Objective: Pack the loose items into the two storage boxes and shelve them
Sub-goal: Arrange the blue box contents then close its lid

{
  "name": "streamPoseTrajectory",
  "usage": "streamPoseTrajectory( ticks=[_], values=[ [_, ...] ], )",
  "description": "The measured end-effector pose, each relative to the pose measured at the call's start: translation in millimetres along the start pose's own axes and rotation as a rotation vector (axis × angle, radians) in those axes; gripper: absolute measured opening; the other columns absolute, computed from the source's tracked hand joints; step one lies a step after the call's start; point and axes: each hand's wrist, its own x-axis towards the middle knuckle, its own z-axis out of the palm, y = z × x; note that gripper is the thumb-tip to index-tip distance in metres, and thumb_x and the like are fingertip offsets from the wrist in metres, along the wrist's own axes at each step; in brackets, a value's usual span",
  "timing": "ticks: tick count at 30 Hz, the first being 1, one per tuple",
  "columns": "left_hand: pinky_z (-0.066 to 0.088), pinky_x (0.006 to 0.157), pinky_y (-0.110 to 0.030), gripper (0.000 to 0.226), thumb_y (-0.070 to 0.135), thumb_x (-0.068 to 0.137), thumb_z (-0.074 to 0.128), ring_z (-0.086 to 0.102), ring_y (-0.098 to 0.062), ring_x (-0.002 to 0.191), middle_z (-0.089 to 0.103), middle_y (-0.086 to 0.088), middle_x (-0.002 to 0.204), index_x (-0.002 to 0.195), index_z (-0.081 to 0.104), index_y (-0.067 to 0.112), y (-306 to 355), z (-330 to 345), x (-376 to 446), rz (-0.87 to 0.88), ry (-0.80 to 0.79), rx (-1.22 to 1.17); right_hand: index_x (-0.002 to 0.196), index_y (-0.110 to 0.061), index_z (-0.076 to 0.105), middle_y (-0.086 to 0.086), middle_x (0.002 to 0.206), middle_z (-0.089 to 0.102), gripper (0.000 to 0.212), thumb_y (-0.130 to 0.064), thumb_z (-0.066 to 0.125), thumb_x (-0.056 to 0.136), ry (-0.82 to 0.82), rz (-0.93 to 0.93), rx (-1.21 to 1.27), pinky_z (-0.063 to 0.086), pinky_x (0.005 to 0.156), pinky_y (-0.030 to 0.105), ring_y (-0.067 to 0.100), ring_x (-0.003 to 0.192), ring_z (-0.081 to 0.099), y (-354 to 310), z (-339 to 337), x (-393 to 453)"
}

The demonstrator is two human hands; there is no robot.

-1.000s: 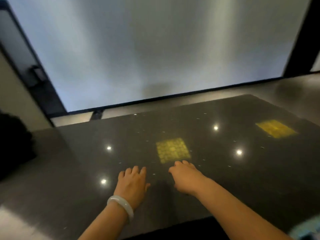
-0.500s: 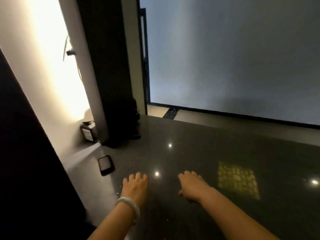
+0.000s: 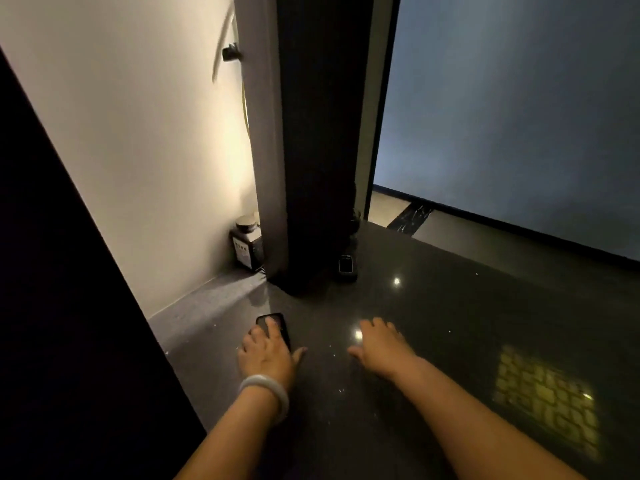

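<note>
We are at a dark, shiny stone table (image 3: 450, 341) that has little bright spots of light on it. We do not see the two storage boxes or a shelf anywhere, so we think the job is only just starting. Nothing looks packed yet.

Our left hand (image 3: 266, 355) has a pale round bangle (image 3: 266, 393) on the wrist. Its fingers lie spread out on top of a flat black thing with round corners (image 3: 272, 323), maybe a phone, near the left side of the table. The fingers rest on it; they do not look curled around it, so we think it is touched but not picked up.

Our right hand (image 3: 381, 344) lies flat on the table just beside the left one, fingers loose and apart, holding nothing.

Farther back, a small dark gadget (image 3: 346, 265) stands by the foot of a tall dark post (image 3: 322, 150). A little dark bottle with a pale cap (image 3: 246, 247) sits in the corner by the cream wall (image 3: 138, 133).

We guess these three loose things all need to go in a box. After that, the boxes need to go on the shelf. So nearly all of the job is left.
</note>
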Motion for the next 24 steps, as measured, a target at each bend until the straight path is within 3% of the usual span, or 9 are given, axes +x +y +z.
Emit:
streamPoseTrajectory(
  ticks=[5, 13, 20, 24],
  values=[
    [0.041, 0.103, -0.047, 0.098, 0.075, 0.085, 0.038, 0.031, -0.036, 0.133, 0.023, -0.019, 0.149, 0.153, -0.002, 0.018, 1.1, 14.7, 50.3, -0.113, -0.084, -0.072, 0.146, -0.015, 0.03, 0.011, 0.148, 0.034, 0.065, -0.044, 0.054, 0.093, 0.048, 0.015, 0.047, 0.033, 0.111, 0.042, 0.031, 0.136, 0.032, -0.1, -0.1, 57.3],
    [0.038, 0.104, -0.037, 0.077, 0.061, 0.093, 0.035, 0.032, -0.029, 0.128, 0.026, -0.014, 0.144, 0.152, 0.014, 0.017, 22.4, 52.0, 103.2, 0.046, 0.04, 0.026, 0.147, -0.014, 0.027, 0.013, 0.147, 0.032, 0.074, -0.05, 0.057, 0.089, 0.109, 0.059, 0.138, 0.032, 0.111, 0.038, 0.029, 0.135, 0.032, 10.2, 16.8, 133.9],
    [0.038, 0.104, -0.036, 0.077, 0.065, 0.091, 0.028, 0.027, -0.029, 0.131, 0.022, -0.012, 0.144, 0.152, 0.007, 0.024, 29.5, 77.6, 121.0, 0.068, 0.091, 0.037, 0.147, -0.008, 0.022, 0.017, 0.139, 0.036, 0.084, -0.052, 0.059, 0.086, 0.267, 0.106, 0.184, 0.034, 0.109, 0.042, 0.033, 0.129, 0.036, 3.5, 1.9, 200.1],
    [0.037, 0.103, -0.036, 0.08, 0.068, 0.09, 0.024, 0.027, -0.03, 0.13, 0.022, -0.01, 0.144, 0.153, 0.003, 0.024, 25.6, 83.0, 125.2, 0.076, 0.088, 0.058, 0.152, -0.015, 0.013, 0.019, 0.14, 0.036, 0.084, -0.052, 0.055, 0.089, 0.262, 0.091, 0.128, 0.033, 0.107, 0.042, 0.036, 0.129, 0.035, -3.7, -4.2, 232.3]
  ],
)
